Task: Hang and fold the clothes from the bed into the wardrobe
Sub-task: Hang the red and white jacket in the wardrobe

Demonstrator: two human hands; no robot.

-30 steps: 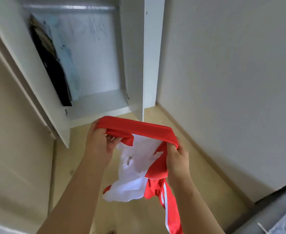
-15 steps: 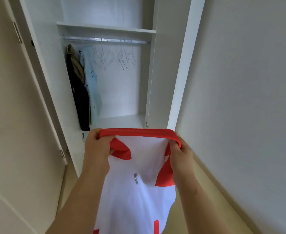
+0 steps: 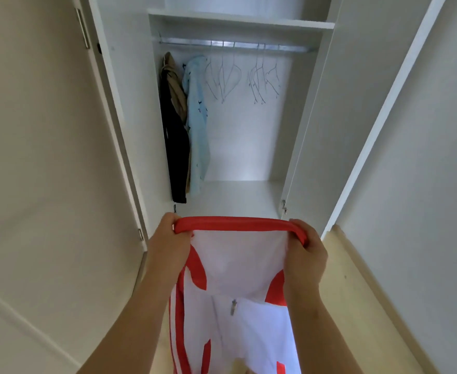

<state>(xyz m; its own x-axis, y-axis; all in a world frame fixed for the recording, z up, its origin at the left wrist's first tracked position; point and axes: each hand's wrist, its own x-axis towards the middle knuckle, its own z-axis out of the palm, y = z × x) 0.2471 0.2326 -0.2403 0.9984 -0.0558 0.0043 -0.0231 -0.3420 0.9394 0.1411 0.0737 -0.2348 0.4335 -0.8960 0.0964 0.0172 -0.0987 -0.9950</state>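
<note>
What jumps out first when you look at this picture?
The bright red and white zip-up garment at the bottom middle, its red band pulled tight between the left hand and the right hand. Behind it stands the open white wardrobe, with a black garment and a pale blue shirt hanging on its left and thin wire hangers bare beside them.

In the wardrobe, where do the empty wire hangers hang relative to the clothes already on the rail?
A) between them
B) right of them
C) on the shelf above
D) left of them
B: the empty hangers hang on the rail to the right of the black garment and the light blue garment.
</note>
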